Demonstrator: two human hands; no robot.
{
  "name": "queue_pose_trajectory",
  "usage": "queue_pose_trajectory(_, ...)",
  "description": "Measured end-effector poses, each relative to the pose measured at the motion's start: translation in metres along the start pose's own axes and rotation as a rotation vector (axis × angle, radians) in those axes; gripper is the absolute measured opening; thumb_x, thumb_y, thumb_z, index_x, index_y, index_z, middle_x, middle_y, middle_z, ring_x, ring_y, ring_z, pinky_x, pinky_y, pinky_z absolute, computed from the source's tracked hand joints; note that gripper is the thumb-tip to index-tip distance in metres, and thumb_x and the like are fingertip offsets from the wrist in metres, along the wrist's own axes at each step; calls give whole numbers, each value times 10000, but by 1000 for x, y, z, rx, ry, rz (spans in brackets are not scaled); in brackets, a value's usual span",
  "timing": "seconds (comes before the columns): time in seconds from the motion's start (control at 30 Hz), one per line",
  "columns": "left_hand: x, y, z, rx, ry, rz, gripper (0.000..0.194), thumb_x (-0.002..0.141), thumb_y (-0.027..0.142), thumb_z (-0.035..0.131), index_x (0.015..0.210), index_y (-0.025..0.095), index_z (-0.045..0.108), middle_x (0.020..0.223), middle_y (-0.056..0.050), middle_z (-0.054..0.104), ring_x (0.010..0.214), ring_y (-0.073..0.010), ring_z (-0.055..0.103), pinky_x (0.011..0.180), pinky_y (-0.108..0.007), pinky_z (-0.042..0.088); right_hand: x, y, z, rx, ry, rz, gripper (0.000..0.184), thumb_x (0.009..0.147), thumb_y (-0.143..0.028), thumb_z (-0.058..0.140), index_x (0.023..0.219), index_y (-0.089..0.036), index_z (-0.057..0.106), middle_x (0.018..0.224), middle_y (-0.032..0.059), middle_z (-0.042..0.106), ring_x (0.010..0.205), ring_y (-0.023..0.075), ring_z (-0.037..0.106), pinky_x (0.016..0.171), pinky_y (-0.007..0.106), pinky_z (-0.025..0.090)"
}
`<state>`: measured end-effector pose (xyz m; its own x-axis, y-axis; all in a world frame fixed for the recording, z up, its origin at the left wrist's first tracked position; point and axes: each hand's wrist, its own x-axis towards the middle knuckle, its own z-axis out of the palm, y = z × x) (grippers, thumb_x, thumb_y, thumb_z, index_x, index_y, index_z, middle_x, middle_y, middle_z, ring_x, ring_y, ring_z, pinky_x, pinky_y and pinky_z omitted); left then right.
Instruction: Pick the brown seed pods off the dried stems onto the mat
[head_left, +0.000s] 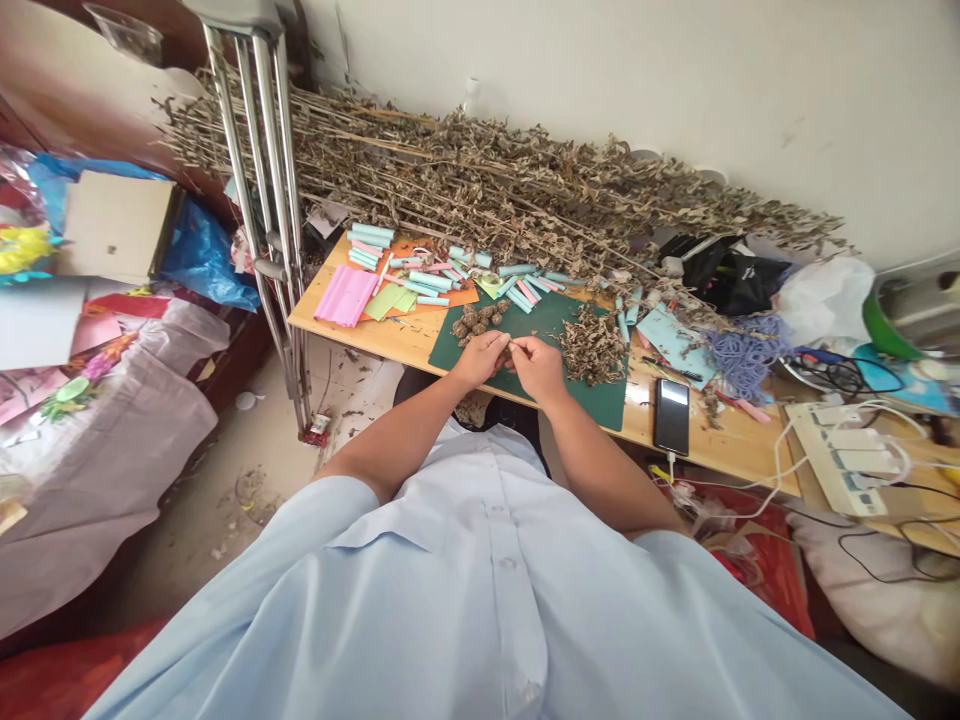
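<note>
Close together at the near edge of the green mat, my left hand and my right hand meet fingertip to fingertip. Both are closed in a pinch around something small that the fingers mostly hide. Brown balls of what looks like dried plant matter lie on the mat just beyond my left hand. To the right of my right hand is a loose heap of dried, curled leaves.
Rolled blue and pink papers and a pink sheet lie on the wooden table. Dried leafy stalks stretch along the back. A crutch stands left. Rightward are a phone, purple yarn and a power strip.
</note>
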<state>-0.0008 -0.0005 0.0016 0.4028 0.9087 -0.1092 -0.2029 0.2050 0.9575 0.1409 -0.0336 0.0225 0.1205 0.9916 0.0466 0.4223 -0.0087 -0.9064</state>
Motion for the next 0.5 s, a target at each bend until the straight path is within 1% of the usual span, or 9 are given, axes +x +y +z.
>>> queue_pose_trajectory(0.13,1,1,-1,-67,-15,-31,419,949,562,569,780,182,520,520,49,460,397,-58,349,398,-193,253,2,-1,-7,-322,35,-271,214,938,-348,541,893,-227,711,815,54,731,804,220,680,831,365,550)
queue_pose_trajectory(0.23,2,3,-2,-113,-41,-68,433,945,572,574,763,186,498,504,55,437,389,-59,329,393,-195,217,4,-2,-11,-432,11,-422,230,974,-304,492,930,-225,703,918,82,732,890,226,662,889,362,520)
queue_pose_trajectory(0.33,2,6,-3,-131,-85,-100,436,937,564,594,742,189,485,498,54,427,387,-59,322,397,-197,191,4,-2,-14,-455,-18,-487,249,996,-284,458,963,-223,697,984,103,722,950,231,654,901,363,513)
queue_pose_trajectory(0.43,2,7,-5,-160,-126,-146,431,928,555,610,740,188,485,501,48,437,383,-56,310,401,-197,171,3,1,-13,-435,-26,-505,253,999,-289,458,980,-223,701,1016,113,719,985,236,653,925,378,517)
queue_pose_trajectory(0.5,1,7,-6,-189,-147,-149,420,918,542,625,744,187,484,502,44,450,381,-55,307,399,-195,169,3,3,-10,-389,-2,-498,241,991,-298,480,973,-222,708,1024,109,721,996,233,657,941,383,520)
